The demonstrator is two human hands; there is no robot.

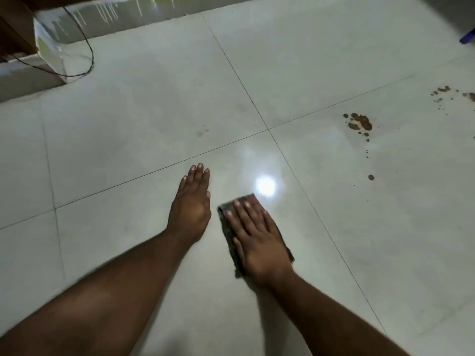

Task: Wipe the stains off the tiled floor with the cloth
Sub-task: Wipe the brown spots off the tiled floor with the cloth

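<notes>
My right hand lies flat with straight fingers on a dark grey folded cloth, pressing it onto the pale tiled floor. Just to its left, my left hand rests flat on the bare tile, fingers straight and together. A cluster of brown stains sits on the tile well to the right and farther away, with small drops trailing down to a single spot. More brown stains lie near the right edge. A faint smudge marks the tile ahead of my left hand.
A white skirting wall runs along the far side, and a wooden piece stands at the top left. A thin dark cable loops down there. A blue object pokes in at the upper right edge. A bright light reflection shines beyond the cloth.
</notes>
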